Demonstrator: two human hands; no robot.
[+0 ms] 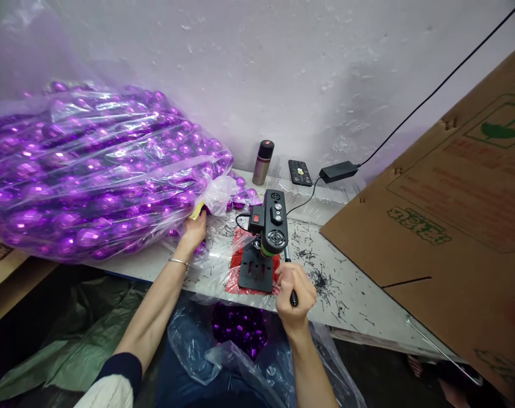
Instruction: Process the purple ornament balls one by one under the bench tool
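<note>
My right hand (pixel 295 290) is wrapped round the black-gripped lever (pixel 294 298) of a small black bench machine (pixel 275 221). The machine has round vents, knobs and a red switch. Its slotted base plate (pixel 256 271) rests on a red sheet (pixel 235 277). My left hand (pixel 194 229) reaches to the mouth of a large clear plastic bag (pixel 125 164) full of shiny purple balls, beside a yellow strip (pixel 197 210). Its fingertips are hidden at the bag, so I cannot see what they hold. More purple balls (pixel 240 326) lie in clear plastic on my lap.
A dark-capped bottle (pixel 262 164), a phone (pixel 300 172) and a power adapter (pixel 338 171) with its cable are at the wall. Black clippings (pixel 321 280) litter the white table (pixel 368 300). A large cardboard box (pixel 453 226) leans in at the right. Green sheeting (pixel 83 328) hangs lower left.
</note>
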